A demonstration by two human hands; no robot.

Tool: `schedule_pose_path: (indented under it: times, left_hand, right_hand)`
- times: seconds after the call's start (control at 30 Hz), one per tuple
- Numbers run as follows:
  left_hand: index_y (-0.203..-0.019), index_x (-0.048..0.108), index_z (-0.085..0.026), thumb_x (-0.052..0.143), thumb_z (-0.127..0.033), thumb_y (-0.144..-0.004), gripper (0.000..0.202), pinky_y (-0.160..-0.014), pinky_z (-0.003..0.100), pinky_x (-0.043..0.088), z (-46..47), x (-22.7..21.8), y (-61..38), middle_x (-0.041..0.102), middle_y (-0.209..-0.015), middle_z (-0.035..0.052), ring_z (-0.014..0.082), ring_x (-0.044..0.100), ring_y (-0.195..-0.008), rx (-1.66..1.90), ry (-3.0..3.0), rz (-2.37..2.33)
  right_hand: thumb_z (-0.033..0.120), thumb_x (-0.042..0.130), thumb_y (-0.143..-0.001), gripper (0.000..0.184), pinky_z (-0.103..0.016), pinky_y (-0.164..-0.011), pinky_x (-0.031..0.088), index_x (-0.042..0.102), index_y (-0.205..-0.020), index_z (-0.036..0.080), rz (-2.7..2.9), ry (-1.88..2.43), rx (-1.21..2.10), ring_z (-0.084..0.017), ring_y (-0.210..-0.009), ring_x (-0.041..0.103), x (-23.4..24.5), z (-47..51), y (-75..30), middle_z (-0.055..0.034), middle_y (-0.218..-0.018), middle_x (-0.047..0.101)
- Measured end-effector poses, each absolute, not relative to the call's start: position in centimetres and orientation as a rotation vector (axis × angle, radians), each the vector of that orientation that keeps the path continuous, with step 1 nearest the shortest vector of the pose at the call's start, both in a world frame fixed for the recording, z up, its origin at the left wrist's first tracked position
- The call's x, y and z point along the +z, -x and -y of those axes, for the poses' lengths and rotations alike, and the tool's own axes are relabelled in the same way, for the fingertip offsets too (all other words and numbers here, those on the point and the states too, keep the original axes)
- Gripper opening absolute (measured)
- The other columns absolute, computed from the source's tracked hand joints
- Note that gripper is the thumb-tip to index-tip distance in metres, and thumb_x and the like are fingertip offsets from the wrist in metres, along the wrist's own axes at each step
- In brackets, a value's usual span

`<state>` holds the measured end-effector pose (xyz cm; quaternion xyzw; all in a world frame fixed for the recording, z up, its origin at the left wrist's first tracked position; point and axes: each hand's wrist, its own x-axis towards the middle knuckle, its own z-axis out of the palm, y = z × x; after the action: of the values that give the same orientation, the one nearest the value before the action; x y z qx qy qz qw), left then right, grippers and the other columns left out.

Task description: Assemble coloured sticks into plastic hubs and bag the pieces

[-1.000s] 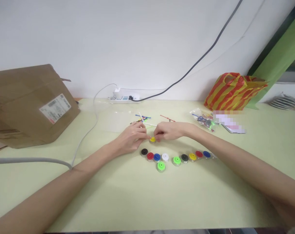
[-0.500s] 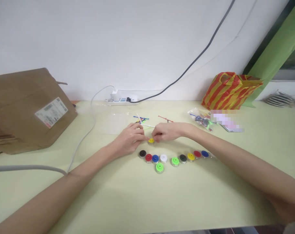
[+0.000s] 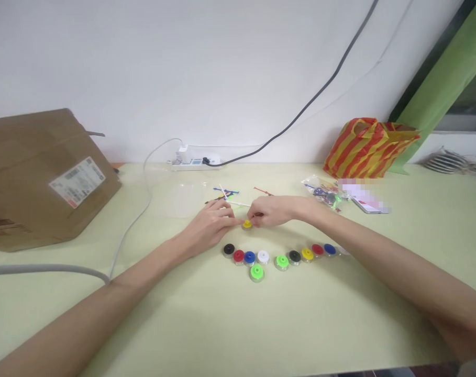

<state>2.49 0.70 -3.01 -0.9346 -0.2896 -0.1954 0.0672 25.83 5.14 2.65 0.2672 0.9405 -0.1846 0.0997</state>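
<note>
Fingers [image 3: 254,219] of right hand [image 3: 272,211] clamped on yellow disc [image 3: 246,224] | left hand [image 3: 210,226] fingertips [image 3: 236,221] just beside it, not gripping

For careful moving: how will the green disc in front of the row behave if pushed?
The green disc is low and wide, so it probably slides, not tips. Its clear plastic-looking base suggests lightness, perhaps slipping on the tabletop.

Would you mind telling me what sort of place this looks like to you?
Most likely a home or small-office workspace: a pale green desk against a white wall, a power strip with a charger plugged in, and a labelled cardboard parcel lying nearby.
</note>
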Motion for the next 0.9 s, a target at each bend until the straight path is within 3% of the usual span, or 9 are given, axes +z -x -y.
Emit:
schedule_pose_path:
  times: [0.23, 0.47, 0.7, 0.9]
  left_hand:
    - [-0.108, 0.074, -0.023, 0.044, -0.012, -0.1, 0.033, -0.09, 0.038, 0.041, -0.7, -2.2, -3.2, 0.065, -0.089, 0.0052, 0.0222, 0.053, -0.098, -0.484, 2.888, 0.901]
    - [-0.106, 0.071, -0.023, 0.041, -0.009, -0.098, 0.034, -0.088, 0.037, 0.042, -0.5, -2.3, -3.3, 0.064, -0.092, 0.0055, 0.0216, 0.054, -0.096, -0.451, 2.889, 0.871]
    - [-0.103, 0.071, -0.023, 0.041, -0.007, -0.097, 0.035, -0.087, 0.036, 0.041, -0.4, -1.9, -3.3, 0.064, -0.09, 0.0049, 0.0214, 0.054, -0.096, -0.445, 2.881, 0.879]
    - [-0.112, 0.072, -0.025, 0.043, -0.016, -0.101, 0.032, -0.092, 0.038, 0.043, -0.1, -1.8, -2.7, 0.063, -0.094, 0.0059, 0.022, 0.055, -0.099, -0.438, 2.882, 0.897]
  right_hand:
    - [0.012, 0.048, -0.081, 0.028, -0.029, -0.061, 0.033, 0.075, -0.089, 0.016, -2.755, -0.875, -0.256, -0.018, -0.067, 0.055, 2.8, -3.8, -25.0, -0.0086, -0.082, 0.072]
    - [0.017, 0.052, -0.08, 0.027, -0.03, -0.057, 0.032, 0.074, -0.093, 0.011, -2.731, -0.914, 0.03, -0.024, -0.07, 0.065, 2.6, -2.6, -23.7, -0.017, -0.086, 0.074]
    - [0.022, 0.054, -0.083, 0.022, -0.029, -0.056, 0.031, 0.073, -0.088, 0.013, -2.765, -0.943, 0.01, -0.023, -0.068, 0.064, 2.4, -2.6, -24.2, -0.0151, -0.085, 0.072]
    - [0.021, 0.05, -0.09, 0.026, -0.028, -0.061, 0.035, 0.073, -0.101, 0.017, -2.716, -0.931, -0.221, -0.021, -0.075, 0.064, 2.8, -3.3, -25.0, -0.0117, -0.094, 0.073]
